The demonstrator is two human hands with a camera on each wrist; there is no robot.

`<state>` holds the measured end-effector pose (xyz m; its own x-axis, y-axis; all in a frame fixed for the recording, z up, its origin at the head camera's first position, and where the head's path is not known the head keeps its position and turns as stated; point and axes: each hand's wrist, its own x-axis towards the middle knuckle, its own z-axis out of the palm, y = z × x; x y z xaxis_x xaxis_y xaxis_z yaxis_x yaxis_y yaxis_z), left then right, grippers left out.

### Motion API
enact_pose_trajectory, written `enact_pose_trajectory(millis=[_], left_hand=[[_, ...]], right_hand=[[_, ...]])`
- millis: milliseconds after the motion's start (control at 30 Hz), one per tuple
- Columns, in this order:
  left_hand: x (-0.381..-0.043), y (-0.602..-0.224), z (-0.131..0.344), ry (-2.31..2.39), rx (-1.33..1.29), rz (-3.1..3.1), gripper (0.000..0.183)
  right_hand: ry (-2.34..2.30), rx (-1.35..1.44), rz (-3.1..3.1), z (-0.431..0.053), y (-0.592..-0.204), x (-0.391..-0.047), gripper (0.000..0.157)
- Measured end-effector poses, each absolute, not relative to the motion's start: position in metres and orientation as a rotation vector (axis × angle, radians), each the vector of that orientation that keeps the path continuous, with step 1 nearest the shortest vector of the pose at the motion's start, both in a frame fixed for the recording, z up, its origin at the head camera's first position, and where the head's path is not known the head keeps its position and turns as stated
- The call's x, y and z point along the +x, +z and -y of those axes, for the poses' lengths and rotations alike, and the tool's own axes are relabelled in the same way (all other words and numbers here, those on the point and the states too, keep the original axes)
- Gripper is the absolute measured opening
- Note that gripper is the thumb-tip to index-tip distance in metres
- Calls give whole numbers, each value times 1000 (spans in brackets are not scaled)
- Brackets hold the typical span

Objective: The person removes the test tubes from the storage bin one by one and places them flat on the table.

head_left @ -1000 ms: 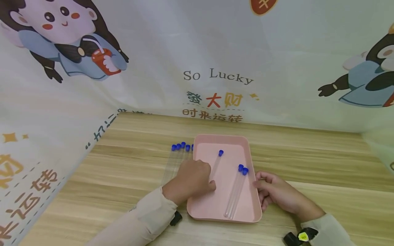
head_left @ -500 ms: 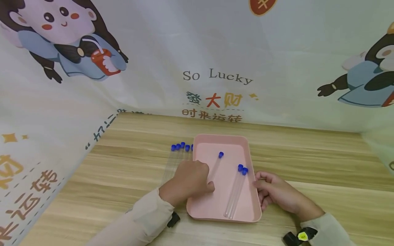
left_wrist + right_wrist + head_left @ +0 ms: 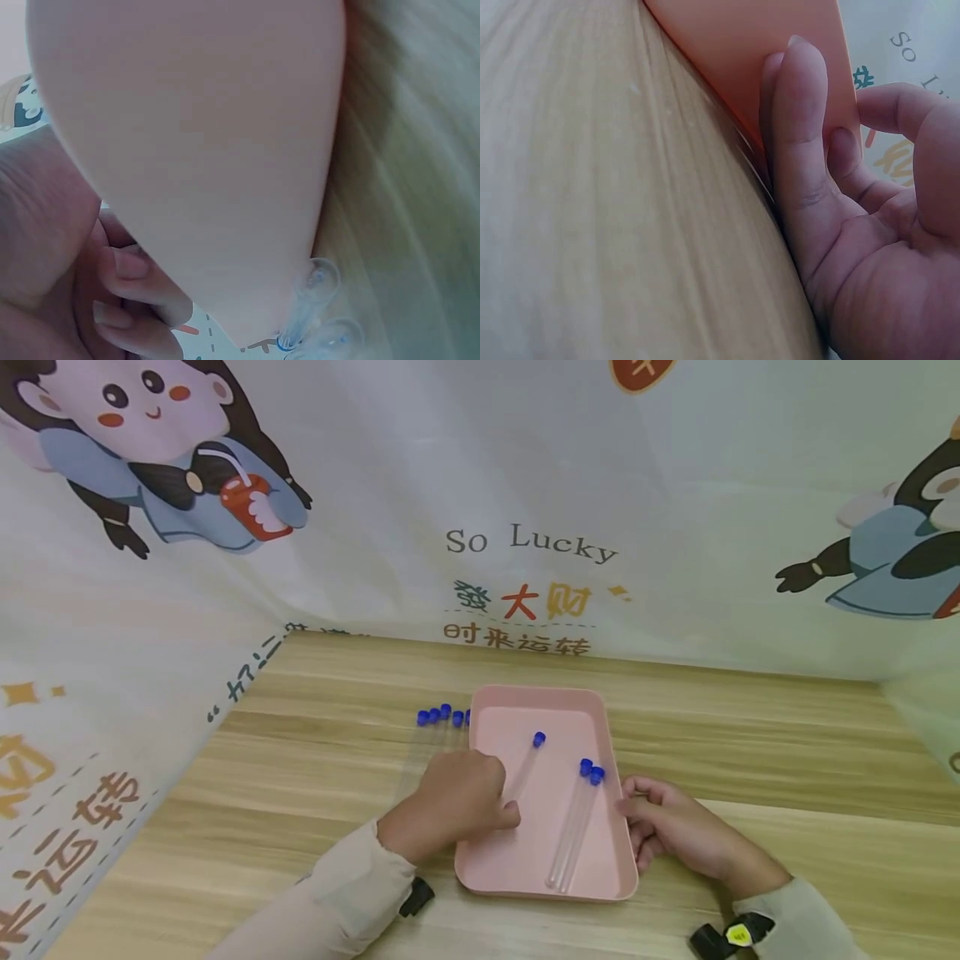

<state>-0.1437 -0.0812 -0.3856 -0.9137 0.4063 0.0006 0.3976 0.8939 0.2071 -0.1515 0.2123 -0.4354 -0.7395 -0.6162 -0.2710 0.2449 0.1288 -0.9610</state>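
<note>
Slanting away and rightward from the nearer left hand (image 3: 457, 797), whose hidden grip I cannot tell, the single tube (image 3: 526, 768) lies inside the pink tray (image 3: 517, 864), which the right hand (image 3: 678, 828) holds sideways-on.

You face a pale, faintly creased backdrop (image 3: 360, 527) printed with "So Lucky" lettering (image 3: 531, 543) and cartoon figures (image 3: 168, 485); it borders your wood-grain tabletop (image 3: 750, 743) at the back and on both sides.
</note>
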Motion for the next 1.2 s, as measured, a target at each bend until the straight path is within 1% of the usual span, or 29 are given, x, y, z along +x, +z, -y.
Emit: enact_pose_trajectory(millis=[600, 967, 1200], left_hand=[[-132, -378, 93, 448, 648, -2986, 43], [-134, -372, 103, 579, 612, -2932, 43], [-137, -370, 112, 620, 586, -2912, 40]], right_hand=[[-1677, -357, -1756, -211, -435, -153, 10], [-1676, -355, -1765, -210, -434, -153, 11], [-1675, -362, -1764, -210, -435, -153, 11]])
